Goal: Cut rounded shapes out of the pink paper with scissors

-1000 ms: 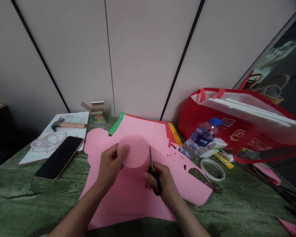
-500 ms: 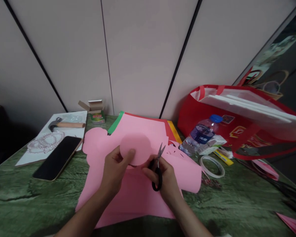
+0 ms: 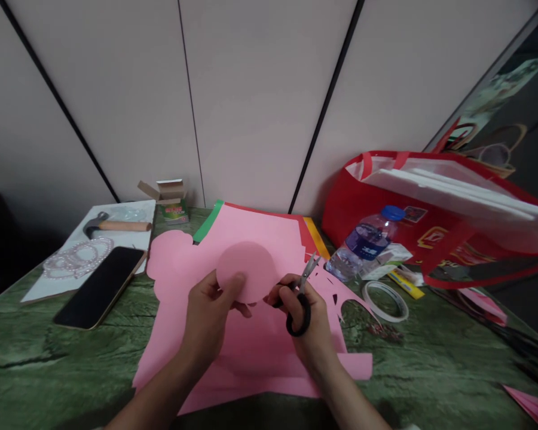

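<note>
A round pink paper disc [image 3: 251, 266] is pinched in my left hand [image 3: 213, 310], thumb on its face and fingers behind. My right hand [image 3: 307, 313] is closed around a small pair of scissors [image 3: 301, 307] with black handles; the blades point up and away, slightly parted. Its thumb and fingertips are near the disc's right edge. Beneath both hands lie large pink paper sheets [image 3: 174, 322], some with scalloped edges. A pink offcut [image 3: 327, 286] with cut-out holes lies just right of the scissors.
On the left are a phone [image 3: 101, 286], a hammer [image 3: 121, 226], a beaded strand [image 3: 78, 258] and a small open box [image 3: 173, 206]. To the right stand a water bottle [image 3: 363, 245], a tape roll [image 3: 385, 301], a yellow tube [image 3: 406, 283] and a red bag [image 3: 354, 194].
My right hand has moved slightly right with the scissors, whose blades now tilt further right. The pink paper at right has shifted, with a rolled edge now lower and the holed offcut showing more.
</note>
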### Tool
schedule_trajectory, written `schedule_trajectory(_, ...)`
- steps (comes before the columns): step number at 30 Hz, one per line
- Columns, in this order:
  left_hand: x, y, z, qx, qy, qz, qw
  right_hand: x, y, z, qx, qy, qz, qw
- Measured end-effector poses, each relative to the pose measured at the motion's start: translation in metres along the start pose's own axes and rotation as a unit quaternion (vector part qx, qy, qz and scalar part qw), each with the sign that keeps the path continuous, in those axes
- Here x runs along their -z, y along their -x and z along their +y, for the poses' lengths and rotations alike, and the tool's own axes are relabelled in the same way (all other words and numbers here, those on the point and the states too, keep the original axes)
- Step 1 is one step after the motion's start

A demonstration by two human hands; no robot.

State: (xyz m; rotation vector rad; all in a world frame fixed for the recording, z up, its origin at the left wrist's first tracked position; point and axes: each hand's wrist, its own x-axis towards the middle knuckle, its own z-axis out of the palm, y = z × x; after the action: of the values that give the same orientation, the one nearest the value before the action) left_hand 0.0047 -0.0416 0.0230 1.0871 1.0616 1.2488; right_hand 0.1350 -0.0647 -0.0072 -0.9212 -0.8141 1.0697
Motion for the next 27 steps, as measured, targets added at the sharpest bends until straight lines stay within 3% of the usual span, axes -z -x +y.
schedule_trajectory(9,-0.001,0.003,0.0,0.008,0.02,0.002,1.0,-0.003,0.001,-0.003,-0.017,0.047,-0.002,0.999)
schedule_trajectory(20,-0.002,0.002,0.002,0.061,-0.047,-0.094,0.993,0.001,0.0,-0.004,0.025,0.062,0.047,0.997)
schedule_trajectory(22,-0.002,0.003,0.003,0.052,-0.045,-0.083,0.994,0.001,0.0,-0.007,0.022,0.066,0.022,0.997)
schedule_trajectory(27,-0.001,0.002,0.004,0.032,0.018,-0.069,0.997,-0.001,0.003,-0.012,-0.044,0.092,-0.131,0.986)
